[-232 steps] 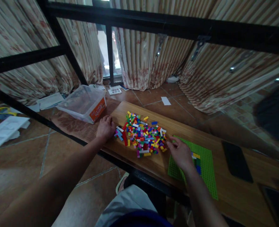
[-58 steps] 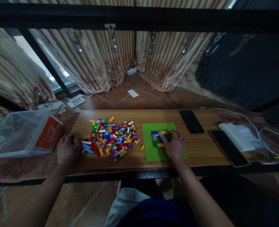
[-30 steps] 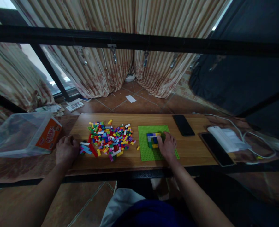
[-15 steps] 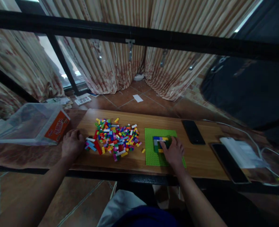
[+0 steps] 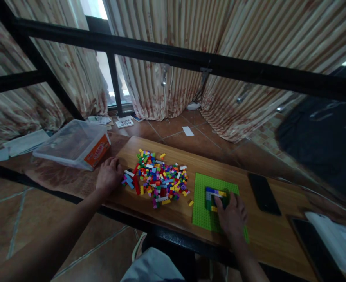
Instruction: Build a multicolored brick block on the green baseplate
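A pile of small coloured bricks (image 5: 158, 179) lies on the wooden table (image 5: 179, 213). My left hand (image 5: 109, 175) rests at the pile's left edge, fingers loosely curled and touching the nearest bricks. To the right lies a green baseplate (image 5: 204, 203) with a small block of blue, yellow and green bricks (image 5: 214, 194) built on it. My right hand (image 5: 233, 216) lies on the baseplate with its fingers pressed down on that block.
A clear plastic box with an orange label (image 5: 76, 143) stands left of the table on a patterned cloth. A black phone (image 5: 264, 188) lies right of the baseplate, another dark device (image 5: 310, 244) further right. Black metal bars (image 5: 173, 53) and curtains stand behind.
The view has swung left and tilted. Both hands stay where they were: left at the pile's edge, right on the built block.
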Demonstrator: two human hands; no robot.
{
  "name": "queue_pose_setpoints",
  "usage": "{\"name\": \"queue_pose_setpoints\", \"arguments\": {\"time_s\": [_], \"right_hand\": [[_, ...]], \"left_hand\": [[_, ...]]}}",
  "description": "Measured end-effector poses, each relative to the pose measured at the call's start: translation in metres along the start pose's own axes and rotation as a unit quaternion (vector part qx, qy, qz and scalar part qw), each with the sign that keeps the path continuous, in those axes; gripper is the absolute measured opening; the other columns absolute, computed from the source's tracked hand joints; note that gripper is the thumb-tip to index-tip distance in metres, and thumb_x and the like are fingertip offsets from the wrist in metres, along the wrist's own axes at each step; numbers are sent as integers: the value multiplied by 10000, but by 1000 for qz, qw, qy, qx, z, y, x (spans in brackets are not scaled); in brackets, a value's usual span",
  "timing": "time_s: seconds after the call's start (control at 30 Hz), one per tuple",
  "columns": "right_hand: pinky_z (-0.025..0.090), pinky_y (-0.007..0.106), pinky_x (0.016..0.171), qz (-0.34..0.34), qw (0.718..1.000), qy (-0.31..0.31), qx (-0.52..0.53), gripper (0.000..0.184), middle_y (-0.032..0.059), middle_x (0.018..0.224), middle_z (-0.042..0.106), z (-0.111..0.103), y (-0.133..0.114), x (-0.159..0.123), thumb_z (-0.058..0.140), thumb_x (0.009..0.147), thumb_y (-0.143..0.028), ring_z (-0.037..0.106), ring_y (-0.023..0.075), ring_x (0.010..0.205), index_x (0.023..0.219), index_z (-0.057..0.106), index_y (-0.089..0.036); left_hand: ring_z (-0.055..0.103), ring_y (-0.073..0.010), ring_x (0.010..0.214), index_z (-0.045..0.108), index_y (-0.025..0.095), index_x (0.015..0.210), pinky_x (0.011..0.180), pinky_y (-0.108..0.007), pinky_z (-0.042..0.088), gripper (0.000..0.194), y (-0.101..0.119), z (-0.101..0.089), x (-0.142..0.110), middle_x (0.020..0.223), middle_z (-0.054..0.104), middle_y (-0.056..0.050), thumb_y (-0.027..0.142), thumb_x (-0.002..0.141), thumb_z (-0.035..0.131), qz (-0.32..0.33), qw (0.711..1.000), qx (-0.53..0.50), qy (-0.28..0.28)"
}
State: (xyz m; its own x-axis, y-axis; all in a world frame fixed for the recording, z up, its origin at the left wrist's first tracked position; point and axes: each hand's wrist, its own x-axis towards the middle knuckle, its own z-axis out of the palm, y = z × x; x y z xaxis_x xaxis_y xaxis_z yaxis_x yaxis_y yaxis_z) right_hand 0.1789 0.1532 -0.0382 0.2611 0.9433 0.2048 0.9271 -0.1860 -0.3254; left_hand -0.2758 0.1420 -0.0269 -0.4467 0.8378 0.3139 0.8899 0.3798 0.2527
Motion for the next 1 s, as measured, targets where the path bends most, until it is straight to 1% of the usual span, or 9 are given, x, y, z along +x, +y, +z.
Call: {"name": "queue_pose_setpoints", "arguments": {"time_s": [0.13, 0.2, 0.27, 0.4, 0.5, 0.63, 0.7, 0.83, 1.0], "right_hand": [[355, 633, 951, -14, 998, 56, 26, 740, 283, 1352, 477, -8, -4, 6, 346, 880, -631, 444, 444, 1236, 1346, 470, -70], [364, 615, 961, -64, 992, 95, 55, 680, 280, 1315, 510, -11, -14, 13, 374, 888, -586, 456, 428, 1229, 1300, 513, -63], [390, 563, 978, -143, 980, 96, 104, 589, 249, 1277, 550, -13, -31, 23, 394, 900, -526, 485, 381, 1212, 1251, 550, -80], [424, 487, 992, -258, 945, 0, 203, 410, 158, 1192, 624, -9, -90, 45, 373, 927, -384, 558, 279, 1134, 1201, 579, -159], [434, 438, 998, -337, 907, -86, 236, 360, 122, 1164, 646, -1, -143, 58, 368, 919, -290, 579, 241, 1110, 1173, 603, -189], [436, 392, 996, -387, 883, -154, 214, 349, 110, 1172, 652, 14, -207, 73, 399, 902, -241, 585, 228, 1120, 1165, 623, -194], [433, 366, 991, -395, 880, -184, 191, 336, 109, 1184, 653, 24, -234, 77, 431, 898, -240, 595, 219, 1110, 1164, 628, -184], [425, 341, 969, -403, 877, -230, 121, 311, 115, 1152, 676, 46, -270, 77, 493, 892, -267, 610, 219, 1077, 1142, 645, -161], [425, 359, 928, -412, 880, -226, 75, 276, 140, 1050, 701, 64, -285, 73, 495, 890, -273, 615, 243, 1024, 1028, 695, -141]], "left_hand": [[506, -304, 1183, 579, 100, 1205, 1035, -423, 400, 401, 0, 0, -1, 1270, 565, -166, 259, 879, 408, 6, 1000, -5, 5], [510, -301, 1176, 580, 103, 1203, 1036, -425, 402, 397, 0, 1, -1, 1267, 564, -168, 253, 876, 414, 8, 1000, -7, 6], [518, -303, 1164, 582, 102, 1202, 1033, -433, 405, 395, 0, 1, -2, 1261, 565, -172, 247, 870, 424, 6, 1000, -8, 8], [522, -303, 1165, 582, 89, 1201, 1034, -432, 412, 393, 1, 0, -2, 1256, 568, -179, 242, 874, 425, 7, 1000, -11, 7], [520, -294, 1174, 587, 100, 1190, 1042, -424, 412, 378, 2, -1, -3, 1255, 572, -169, 236, 881, 418, 8, 1000, -14, 4], [521, -288, 1170, 583, 120, 1196, 1038, -422, 421, 370, 2, -1, -4, 1260, 569, -158, 231, 882, 423, -2, 1000, -15, 0], [520, -286, 1166, 582, 125, 1196, 1039, -418, 423, 366, 3, -1, -4, 1260, 567, -151, 230, 881, 431, -7, 1000, -17, -1], [515, -285, 1167, 575, 124, 1199, 1040, -422, 424, 362, 3, -1, -5, 1254, 566, -147, 229, 879, 442, -10, 1000, -29, 2], [518, -285, 1164, 575, 133, 1199, 1040, -430, 425, 360, 4, -1, -6, 1262, 559, -151, 228, 871, 461, -15, 999, -44, -4]]}}
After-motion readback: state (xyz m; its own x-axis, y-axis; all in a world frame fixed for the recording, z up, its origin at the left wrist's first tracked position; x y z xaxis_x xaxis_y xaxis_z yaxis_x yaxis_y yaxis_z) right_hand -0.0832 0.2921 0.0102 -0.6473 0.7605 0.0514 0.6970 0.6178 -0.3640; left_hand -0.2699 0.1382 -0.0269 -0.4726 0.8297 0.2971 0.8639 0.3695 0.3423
